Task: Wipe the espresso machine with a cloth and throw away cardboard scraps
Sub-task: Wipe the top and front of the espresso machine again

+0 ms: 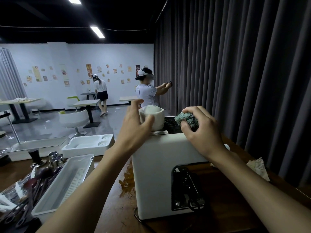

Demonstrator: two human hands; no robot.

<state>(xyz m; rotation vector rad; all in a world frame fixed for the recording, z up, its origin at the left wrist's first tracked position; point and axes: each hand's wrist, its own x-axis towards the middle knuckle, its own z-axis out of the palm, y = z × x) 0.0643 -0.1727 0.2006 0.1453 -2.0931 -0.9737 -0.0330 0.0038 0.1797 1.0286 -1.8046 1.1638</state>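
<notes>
A white espresso machine [156,174] stands on the wooden counter, seen from its back side with a black panel of ports. On its top sits a white rounded cup-like container [155,116]. My left hand [134,126] reaches over the machine's top with fingers spread, its thumb and fingers around that white container. My right hand [200,126] grips a bunched teal cloth [186,120] and holds it against the dark top surface of the machine. No cardboard scraps are visible.
A white plastic tray [67,182] with a slotted insert lies left of the machine, beside metal cups [54,158] and utensils. Another white tray [87,145] sits behind. Crumpled paper [259,167] lies at the right. A dark curtain [235,64] hangs close. Two people stand in the room beyond.
</notes>
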